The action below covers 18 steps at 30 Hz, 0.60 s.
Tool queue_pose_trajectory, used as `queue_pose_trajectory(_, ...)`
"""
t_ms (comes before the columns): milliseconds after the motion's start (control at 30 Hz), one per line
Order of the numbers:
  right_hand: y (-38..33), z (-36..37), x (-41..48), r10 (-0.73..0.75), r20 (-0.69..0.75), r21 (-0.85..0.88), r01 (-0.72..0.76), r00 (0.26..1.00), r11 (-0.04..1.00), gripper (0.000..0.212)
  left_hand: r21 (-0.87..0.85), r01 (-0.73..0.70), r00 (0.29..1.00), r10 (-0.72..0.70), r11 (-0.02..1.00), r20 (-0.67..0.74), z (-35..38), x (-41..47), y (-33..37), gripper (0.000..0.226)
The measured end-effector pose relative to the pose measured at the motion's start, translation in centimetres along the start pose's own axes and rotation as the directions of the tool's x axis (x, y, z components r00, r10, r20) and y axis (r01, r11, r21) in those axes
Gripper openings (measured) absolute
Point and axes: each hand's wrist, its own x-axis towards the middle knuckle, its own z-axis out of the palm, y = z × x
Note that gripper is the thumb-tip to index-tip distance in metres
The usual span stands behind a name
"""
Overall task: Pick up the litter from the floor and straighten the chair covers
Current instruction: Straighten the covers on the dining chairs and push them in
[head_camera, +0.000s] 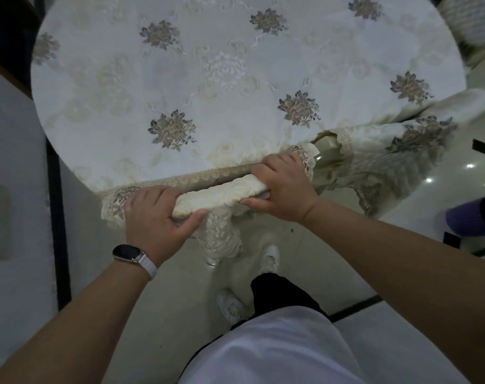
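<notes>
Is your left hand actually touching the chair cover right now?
Touching. The head view shows the left hand gripping the chair cover, thumb curled under its top edge.

Left hand (pixel 152 214), right hand (pixel 282 189), both curled round chair cover (pixel 221 195), arms outstretched

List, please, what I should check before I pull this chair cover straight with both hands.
1. Left hand grips the chair cover at its left end: ok.
2. Right hand grips its right end: ok.
3. Cover smooth across the chair top: not ok, it is bunched into a roll between the hands.
4. Tablecloth edge free of the grip: cannot tell, lace lies against both hands.
5. Floor free of litter: cannot tell, one small dark speck shows below the right wrist.
</notes>
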Motion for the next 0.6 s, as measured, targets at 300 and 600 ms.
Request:
queue_pose_trajectory(300,1.0,0.1,0.1,-0.025,0.016,0.066,0.024,1.000,0.998,0.064,-0.009,-0.011,0.999,0.010,1.000,-0.044,0.4,0.2,0.3,0.058)
queue_pose_trajectory(600,0.5,-1.3,0.4,-0.013,0.125,0.032,0.009,0.992,0.999,0.065,-0.022,0.031,0.999,-0.030,0.999,0.031,0.1,-0.1,0.4,0.059)
